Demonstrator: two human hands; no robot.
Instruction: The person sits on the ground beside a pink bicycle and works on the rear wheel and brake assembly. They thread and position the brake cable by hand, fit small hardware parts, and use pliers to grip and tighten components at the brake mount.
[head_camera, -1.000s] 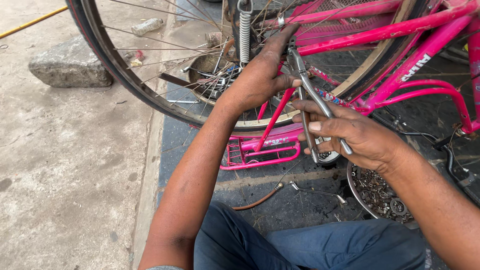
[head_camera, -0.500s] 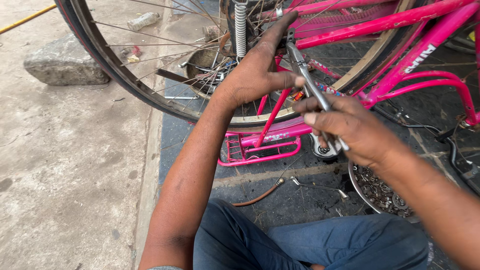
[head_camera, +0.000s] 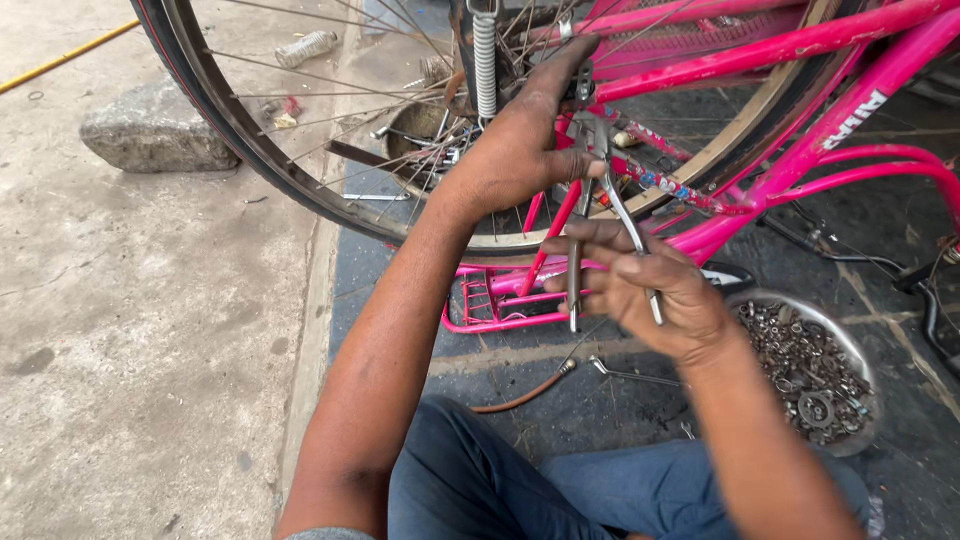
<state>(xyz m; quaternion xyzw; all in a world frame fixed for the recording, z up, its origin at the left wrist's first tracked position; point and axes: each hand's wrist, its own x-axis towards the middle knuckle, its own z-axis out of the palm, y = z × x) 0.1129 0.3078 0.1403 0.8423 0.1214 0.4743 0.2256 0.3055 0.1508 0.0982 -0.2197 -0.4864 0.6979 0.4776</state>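
Observation:
A pink bicycle (head_camera: 800, 110) lies in front of me with its rear wheel (head_camera: 300, 190) up. My left hand (head_camera: 520, 150) reaches between the spokes and presses on a small part at the pink frame, thumb and fingers pinched near the jaws of the pliers. My right hand (head_camera: 650, 295) grips the two metal handles of the pliers (head_camera: 600, 215), which point up toward the frame. The handles are spread apart in my palm. A chrome spring (head_camera: 485, 65) hangs just left of my left hand.
A round metal bowl (head_camera: 860, 350) full of nuts and small parts sits at the right by my knee. A grey stone block (head_camera: 155, 130) lies on the concrete at the left. A loose wire and a thin metal tool (head_camera: 630, 375) lie on the dark mat (head_camera: 600, 400).
The pliers have swung from slanted to nearly upright and their handles have spread. My right hand has dropped lower and the view has shifted right, showing more of the bowl.

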